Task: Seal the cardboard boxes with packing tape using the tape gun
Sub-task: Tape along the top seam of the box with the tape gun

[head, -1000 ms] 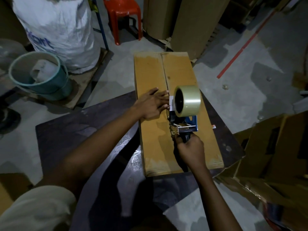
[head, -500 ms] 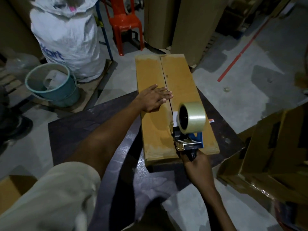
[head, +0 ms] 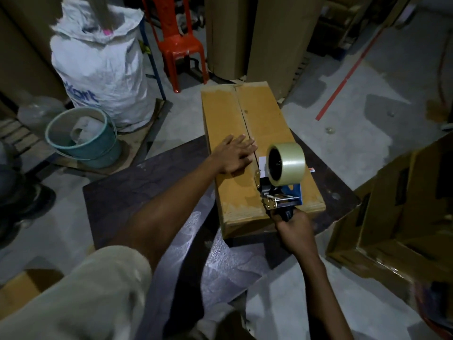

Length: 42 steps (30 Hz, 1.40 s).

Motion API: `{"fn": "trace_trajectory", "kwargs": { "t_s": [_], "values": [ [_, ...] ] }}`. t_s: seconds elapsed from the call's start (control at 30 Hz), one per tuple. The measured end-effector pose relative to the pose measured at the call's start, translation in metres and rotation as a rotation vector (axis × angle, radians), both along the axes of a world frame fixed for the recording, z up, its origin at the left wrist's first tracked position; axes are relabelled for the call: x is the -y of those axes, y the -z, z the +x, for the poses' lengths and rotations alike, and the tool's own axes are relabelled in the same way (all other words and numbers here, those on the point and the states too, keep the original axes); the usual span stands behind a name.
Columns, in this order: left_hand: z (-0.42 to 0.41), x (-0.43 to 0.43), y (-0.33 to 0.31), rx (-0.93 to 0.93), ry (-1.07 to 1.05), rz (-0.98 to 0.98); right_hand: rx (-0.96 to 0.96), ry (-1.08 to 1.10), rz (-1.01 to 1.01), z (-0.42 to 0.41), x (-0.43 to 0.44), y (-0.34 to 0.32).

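Observation:
A long closed cardboard box point(head: 225, 114) lies on a dark low table point(head: 137, 187), its two top flaps meeting in a centre seam. My left hand point(head: 235, 155) rests flat on the left flap, fingers straight and reaching the seam. My right hand point(head: 294, 229) grips the black handle of a blue tape gun point(head: 282, 195) at the box's near end. The gun's nose sits on the seam, and its clear tape roll point(head: 286, 164) stands above the right flap.
A teal bucket point(head: 103, 143) and a white sack point(head: 103, 69) stand to the left, a red plastic chair point(head: 179, 42) behind the box. Tall cardboard sheets point(head: 269, 33) lean at the back. An open cardboard box point(head: 404, 217) sits on the floor at right.
My right hand has pulled the tape gun along the seam toward me, from mid-box to the near end. My left hand stayed pressed on the left flap.

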<state>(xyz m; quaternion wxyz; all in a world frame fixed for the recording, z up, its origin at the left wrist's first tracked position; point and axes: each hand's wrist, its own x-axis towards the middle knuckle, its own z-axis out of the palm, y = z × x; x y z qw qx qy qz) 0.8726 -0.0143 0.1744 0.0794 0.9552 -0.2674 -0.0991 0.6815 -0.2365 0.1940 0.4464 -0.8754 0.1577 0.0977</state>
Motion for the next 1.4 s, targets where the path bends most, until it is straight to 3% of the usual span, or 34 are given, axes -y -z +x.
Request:
{"fn": "trace_trajectory", "kwargs": {
  "t_s": [0.1,0.23,0.53,0.77,1.27,1.4],
  "values": [
    [-0.027,0.003,0.0,-0.105,0.141,0.023,-0.018,-0.003,0.012,0.0,0.002,-0.002],
    [-0.053,0.004,-0.018,-0.306,0.111,0.077,-0.009,0.002,-0.003,0.001,0.001,-0.003],
    [-0.078,0.03,-0.021,-0.392,0.084,0.445,-0.021,0.017,-0.001,-0.005,-0.003,-0.004],
    [-0.086,0.018,-0.009,-0.164,0.08,0.303,0.009,-0.022,-0.073,-0.006,-0.005,-0.009],
    [-0.101,0.018,-0.01,-0.115,0.059,0.158,0.068,-0.001,-0.107,-0.088,0.018,-0.016],
    [-0.126,0.041,-0.006,-0.002,0.154,0.144,0.087,0.009,-0.088,-0.084,0.018,-0.016]
  ]
}}
